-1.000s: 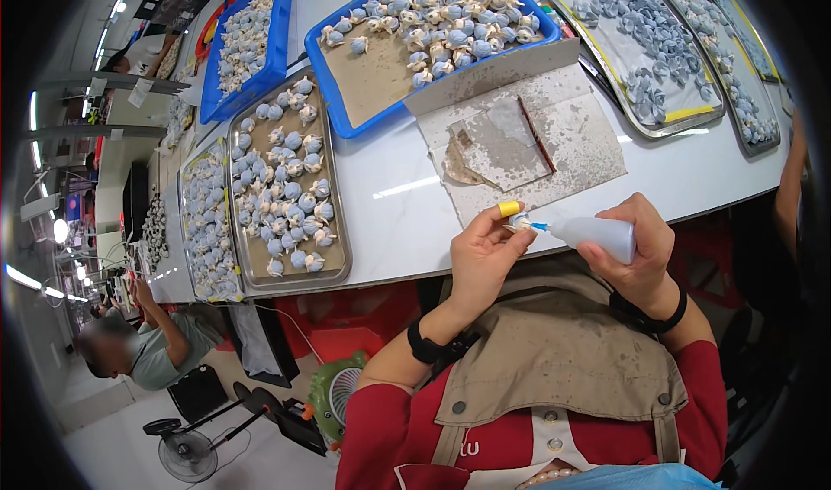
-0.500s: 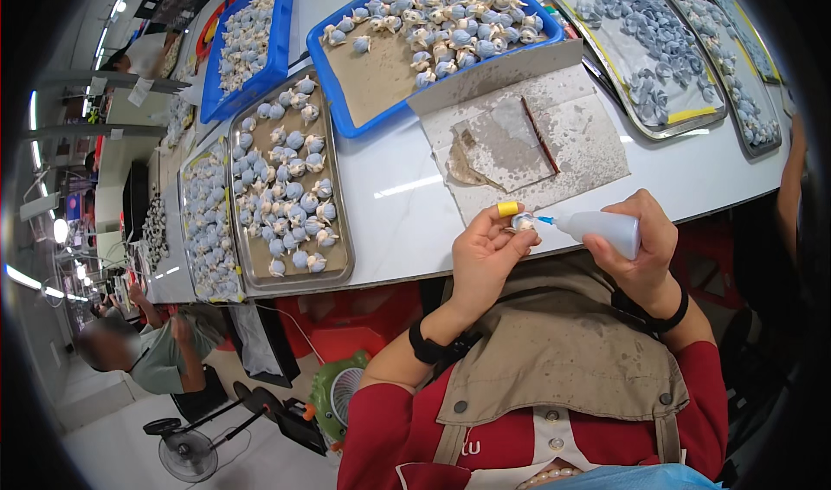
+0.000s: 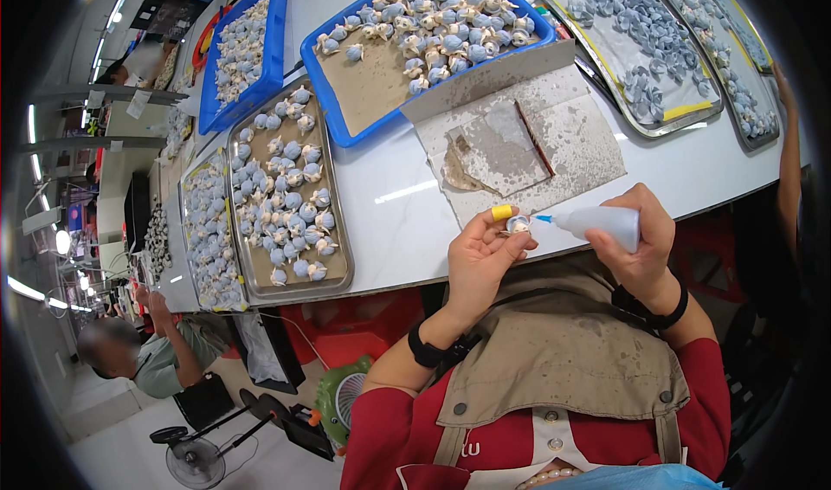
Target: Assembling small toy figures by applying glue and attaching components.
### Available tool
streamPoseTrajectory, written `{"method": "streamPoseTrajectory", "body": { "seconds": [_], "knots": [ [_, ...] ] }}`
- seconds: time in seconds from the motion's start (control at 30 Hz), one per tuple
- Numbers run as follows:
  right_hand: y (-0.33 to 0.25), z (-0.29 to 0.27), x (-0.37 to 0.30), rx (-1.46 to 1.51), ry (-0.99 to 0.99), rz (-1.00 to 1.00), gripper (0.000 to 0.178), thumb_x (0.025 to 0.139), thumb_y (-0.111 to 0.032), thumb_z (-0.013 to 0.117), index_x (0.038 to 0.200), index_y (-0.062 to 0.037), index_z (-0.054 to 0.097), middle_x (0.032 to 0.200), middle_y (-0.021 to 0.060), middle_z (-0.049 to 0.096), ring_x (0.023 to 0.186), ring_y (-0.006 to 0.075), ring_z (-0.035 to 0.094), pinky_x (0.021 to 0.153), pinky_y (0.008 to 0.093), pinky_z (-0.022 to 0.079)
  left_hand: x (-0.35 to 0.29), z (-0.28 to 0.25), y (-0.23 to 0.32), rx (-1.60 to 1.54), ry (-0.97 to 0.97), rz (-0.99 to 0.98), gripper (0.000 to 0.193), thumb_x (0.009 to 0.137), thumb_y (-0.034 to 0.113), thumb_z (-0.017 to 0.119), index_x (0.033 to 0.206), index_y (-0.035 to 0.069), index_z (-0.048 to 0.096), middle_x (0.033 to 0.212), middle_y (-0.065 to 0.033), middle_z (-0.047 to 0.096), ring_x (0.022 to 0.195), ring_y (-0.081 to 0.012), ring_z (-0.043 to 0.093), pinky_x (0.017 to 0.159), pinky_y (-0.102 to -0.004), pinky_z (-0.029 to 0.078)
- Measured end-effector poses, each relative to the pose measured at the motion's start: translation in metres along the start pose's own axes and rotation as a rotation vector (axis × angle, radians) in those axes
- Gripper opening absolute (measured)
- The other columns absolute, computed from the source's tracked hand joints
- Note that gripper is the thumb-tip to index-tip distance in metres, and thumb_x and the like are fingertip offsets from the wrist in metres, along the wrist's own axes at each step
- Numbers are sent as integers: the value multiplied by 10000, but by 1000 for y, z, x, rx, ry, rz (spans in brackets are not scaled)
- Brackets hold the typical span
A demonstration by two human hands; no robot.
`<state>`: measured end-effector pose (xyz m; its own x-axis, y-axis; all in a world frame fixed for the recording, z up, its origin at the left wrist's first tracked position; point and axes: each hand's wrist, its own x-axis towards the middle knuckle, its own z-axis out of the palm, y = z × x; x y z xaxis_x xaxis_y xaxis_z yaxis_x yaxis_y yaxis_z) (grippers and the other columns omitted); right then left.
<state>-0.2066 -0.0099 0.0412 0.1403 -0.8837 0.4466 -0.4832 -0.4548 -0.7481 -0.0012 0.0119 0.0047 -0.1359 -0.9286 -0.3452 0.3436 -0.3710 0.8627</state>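
Between the thumb and fingers of my left hand (image 3: 485, 254) is a small blue-and-cream figurine (image 3: 518, 225), pinched just past the table's near edge. A yellow sleeve (image 3: 501, 212) wraps one fingertip of that hand. My right hand (image 3: 647, 246) is closed around a translucent squeeze bottle (image 3: 610, 225) tilted on its side. Its thin blue nozzle (image 3: 544, 219) points left, with the tip at the top of the figurine. Whether tip and figurine touch is too small to tell.
Before my hands lies a stained cardboard sheet (image 3: 582, 135) bearing a thin brown stick (image 3: 534, 139). Similar figurines fill a blue tray (image 3: 363, 109) and a metal tray (image 3: 344, 261). A tray of blue-grey petal-like pieces (image 3: 658, 57) stands right. Another person (image 3: 164, 360) sits at left.
The whole view has shifted slightly. My left hand and the figurine sit a little further left, and the figurine appears slightly turned. Both hands keep their hold.
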Motion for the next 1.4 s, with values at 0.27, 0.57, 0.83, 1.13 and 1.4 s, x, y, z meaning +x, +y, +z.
{"method": "streamPoseTrajectory", "body": {
  "seconds": [0.27,0.57,0.83,1.13,1.4],
  "knots": [
    [25,9,31,166,-60,456,236,796,-173,636,932,-19,518,783,83,569,692,122,542,605,256,422,11,-11,8,-158,-134,-105,331,854,88,577,1156,-10,480,1031,-168,596,776,-152,609,659,-209,495],
    [72,-59,71,-326,-117,336,121,796,-110,599,876,-20,607,812,118,623,732,245,595,652,321,455,15,-9,1,-37,-229,-87,323,854,81,575,1155,2,487,1038,-150,596,798,-151,608,676,-211,494],
    [157,-104,125,-751,-290,-204,158,737,-32,592,893,-34,616,901,119,602,850,291,578,726,359,458,15,-3,-2,-48,-185,-32,313,848,46,572,1148,8,492,1059,-158,585,796,-148,598,677,-214,491],
    [77,-69,84,274,-186,346,220,788,-35,608,1004,-13,574,895,20,586,735,74,529,646,219,433,14,3,-3,-104,-125,25,368,841,35,575,1193,9,468,1114,-157,563,858,-146,572,715,-209,458],
    [9,24,9,307,-290,60,281,666,-23,709,933,-83,645,922,60,568,877,215,532,772,307,435,14,0,-8,-217,-202,60,433,852,111,593,1234,-11,431,1151,-106,539,929,-136,562,821,-255,467]
  ]
}}
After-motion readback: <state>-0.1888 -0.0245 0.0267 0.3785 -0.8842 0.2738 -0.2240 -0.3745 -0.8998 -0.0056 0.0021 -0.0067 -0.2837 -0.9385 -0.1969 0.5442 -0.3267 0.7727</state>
